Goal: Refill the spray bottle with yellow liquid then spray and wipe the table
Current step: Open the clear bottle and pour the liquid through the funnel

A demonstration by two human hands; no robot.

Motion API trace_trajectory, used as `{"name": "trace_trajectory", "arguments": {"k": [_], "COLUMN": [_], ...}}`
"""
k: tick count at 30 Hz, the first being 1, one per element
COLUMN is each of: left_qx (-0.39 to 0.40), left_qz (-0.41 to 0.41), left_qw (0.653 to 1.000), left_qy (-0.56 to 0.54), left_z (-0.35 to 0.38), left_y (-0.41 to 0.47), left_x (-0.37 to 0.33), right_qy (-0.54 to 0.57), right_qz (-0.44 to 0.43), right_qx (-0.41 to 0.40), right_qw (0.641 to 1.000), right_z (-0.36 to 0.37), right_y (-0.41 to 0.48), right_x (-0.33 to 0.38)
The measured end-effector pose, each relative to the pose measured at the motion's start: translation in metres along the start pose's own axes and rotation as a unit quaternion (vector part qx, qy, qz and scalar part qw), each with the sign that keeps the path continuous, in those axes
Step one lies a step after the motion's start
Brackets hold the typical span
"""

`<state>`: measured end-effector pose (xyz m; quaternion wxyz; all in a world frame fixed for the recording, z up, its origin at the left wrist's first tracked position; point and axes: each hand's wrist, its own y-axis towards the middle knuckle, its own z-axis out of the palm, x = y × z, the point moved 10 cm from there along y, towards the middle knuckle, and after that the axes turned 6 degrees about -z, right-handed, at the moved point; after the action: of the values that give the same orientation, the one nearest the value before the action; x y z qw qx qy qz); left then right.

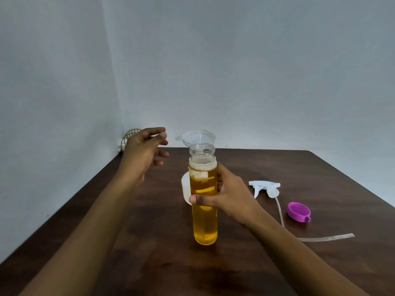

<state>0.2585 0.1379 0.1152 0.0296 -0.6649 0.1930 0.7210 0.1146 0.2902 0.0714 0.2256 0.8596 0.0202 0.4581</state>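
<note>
Fingers loosely spread, our left hand [145, 152] hovers above the table [160, 263], holding nothing. At mid-table our right hand [226, 195] wraps the middle of the spray bottle [204, 227]: long axis vertical, open neck pointing up, yellow liquid inside. Right of it lie the trigger head [265, 187] and purple cap [298, 211].

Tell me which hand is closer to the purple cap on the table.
Right. The right hand, gripping the bottle of yellow liquid, sits left of the purple cap; the left hand is raised farther left, past the bottle.
</note>
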Motion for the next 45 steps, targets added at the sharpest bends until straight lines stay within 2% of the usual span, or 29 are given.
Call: {"name": "trace_trajectory", "arguments": {"k": [5,11,17,23,34,45], "left_qx": [0.063,0.083,0.081,0.080,0.094,0.094], "left_qz": [-0.085,-0.131,-0.137,-0.141,-0.155,-0.139], "left_qw": [0.992,0.987,0.987,0.986,0.981,0.983], "left_qy": [0.062,0.035,-0.010,-0.042,-0.062,-0.076], "left_z": [0.026,0.042,0.045,0.048,0.048,0.052], "left_y": [0.022,0.029,0.032,0.030,0.026,0.033], "left_x": [0.013,0.024,0.025,0.027,0.033,0.027], "right_qy": [-0.012,-0.015,-0.032,-0.075,-0.143,-0.298], "right_qz": [-0.017,-0.044,-0.043,-0.025,0.000,-0.040], "right_qx": [0.001,0.014,0.031,0.011,0.021,0.053], "right_qw": [1.000,0.999,0.998,0.997,0.989,0.952], "right_z": [-0.031,-0.075,-0.110,-0.134,-0.131,-0.121], "right_y": [0.014,0.041,0.074,0.099,0.112,0.118], "right_x": [0.027,0.064,0.063,0.031,-0.028,-0.026]}}
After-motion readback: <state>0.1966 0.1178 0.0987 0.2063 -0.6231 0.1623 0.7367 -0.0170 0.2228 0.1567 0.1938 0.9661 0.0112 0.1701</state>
